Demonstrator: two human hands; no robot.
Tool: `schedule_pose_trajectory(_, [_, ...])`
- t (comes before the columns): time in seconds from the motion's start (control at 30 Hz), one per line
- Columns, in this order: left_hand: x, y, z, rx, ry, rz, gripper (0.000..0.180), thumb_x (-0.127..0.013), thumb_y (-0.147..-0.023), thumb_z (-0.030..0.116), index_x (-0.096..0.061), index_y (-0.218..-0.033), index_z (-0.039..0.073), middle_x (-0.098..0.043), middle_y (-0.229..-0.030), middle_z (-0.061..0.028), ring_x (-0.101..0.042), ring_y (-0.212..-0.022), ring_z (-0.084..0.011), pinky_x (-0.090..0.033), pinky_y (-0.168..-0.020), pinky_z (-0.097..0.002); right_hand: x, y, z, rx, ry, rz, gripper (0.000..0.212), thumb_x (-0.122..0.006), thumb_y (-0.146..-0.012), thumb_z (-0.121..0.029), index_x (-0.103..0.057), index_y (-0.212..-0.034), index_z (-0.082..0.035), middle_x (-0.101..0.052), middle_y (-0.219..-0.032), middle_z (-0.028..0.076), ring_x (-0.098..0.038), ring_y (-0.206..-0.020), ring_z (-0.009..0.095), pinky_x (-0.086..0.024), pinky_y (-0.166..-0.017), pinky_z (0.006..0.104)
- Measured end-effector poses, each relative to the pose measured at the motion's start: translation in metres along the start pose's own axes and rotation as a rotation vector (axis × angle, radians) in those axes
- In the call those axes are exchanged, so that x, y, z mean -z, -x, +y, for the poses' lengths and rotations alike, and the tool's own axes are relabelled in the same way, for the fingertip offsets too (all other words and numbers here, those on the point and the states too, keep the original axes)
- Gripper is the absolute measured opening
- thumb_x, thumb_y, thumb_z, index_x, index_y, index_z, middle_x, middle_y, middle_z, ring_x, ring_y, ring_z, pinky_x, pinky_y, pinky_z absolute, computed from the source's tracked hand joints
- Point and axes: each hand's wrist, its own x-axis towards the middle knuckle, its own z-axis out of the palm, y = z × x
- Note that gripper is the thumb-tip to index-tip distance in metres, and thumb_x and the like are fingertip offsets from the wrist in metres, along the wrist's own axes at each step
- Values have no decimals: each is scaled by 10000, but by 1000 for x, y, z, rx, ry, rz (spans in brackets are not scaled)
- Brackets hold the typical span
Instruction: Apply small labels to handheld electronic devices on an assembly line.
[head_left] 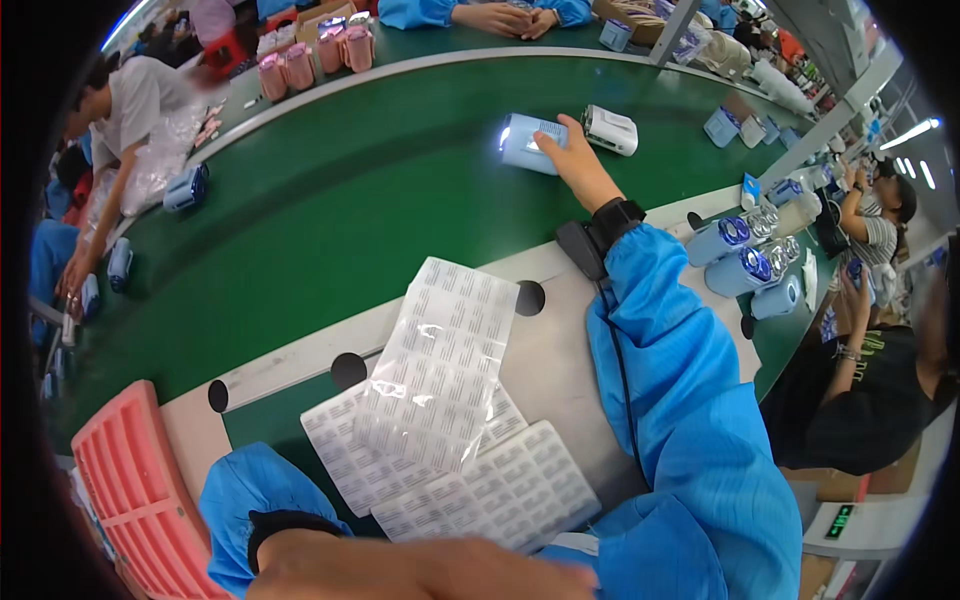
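My right hand (580, 165) reaches far over the green conveyor belt (380, 180), its thumb and fingers closed around a light-blue cylindrical device (527, 145) whose left end glows white. Just right of that hand lies a white device (610, 131) of similar shape. Close to the lower edge, my left hand (420, 570) is bent across in front of me, smeared and cut off, its fingers hidden. Beyond it, several sheets of printed labels (440, 360) overlap on the metal worktop, the top one glossy and reaching the belt's edge.
A pink ribbed tray (145, 480) leans at the lower left. Blue devices (740, 270) with shiny parts stand at right. Pink devices (300, 68) line the far side. Co-workers sit around the belt; a person (130, 130) at left handles blue units.
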Motion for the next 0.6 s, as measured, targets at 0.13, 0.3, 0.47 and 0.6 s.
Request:
schedule_pose_trajectory(0.13, [-2,6,8,-5,59,0,406,-400,-891,389,-583,-864,28,-573,-905,-257,-563,-754,-290,-389,-821,-314,-4,-9,3,257,196,230,583,-597,-812,-288,-353,-1271,-25,-482,-1177,170,-463,-1073,229,-372,-874,274])
schedule_pose_trajectory(0.3, [-8,4,12,7,126,-56,420,-379,-893,340,-574,-716,13,-577,-803,-240,-538,-613,-259,-430,-620,-297,2,22,-48,320,206,57,437,-578,-821,-257,-473,-1191,-50,-466,-1205,156,-444,-1113,249,-365,-902,303])
schedule_pose_trajectory(0.47, [-12,9,16,12,141,-97,452,-371,-895,315,-568,-631,5,-579,-749,-235,-524,-528,-245,-456,-495,-288,1,63,-80,421,245,-8,321,-571,-819,-219,-555,-1107,-77,-468,-1193,155,-444,-1127,271,-374,-900,321])
schedule_pose_trajectory(0.6, [-12,15,19,7,93,-94,447,-390,-898,334,-568,-648,10,-576,-779,-251,-531,-530,-265,-462,-476,-292,-9,79,-88,505,252,-93,305,-575,-812,-202,-563,-1091,-76,-484,-1175,151,-456,-1112,275,-385,-892,330])
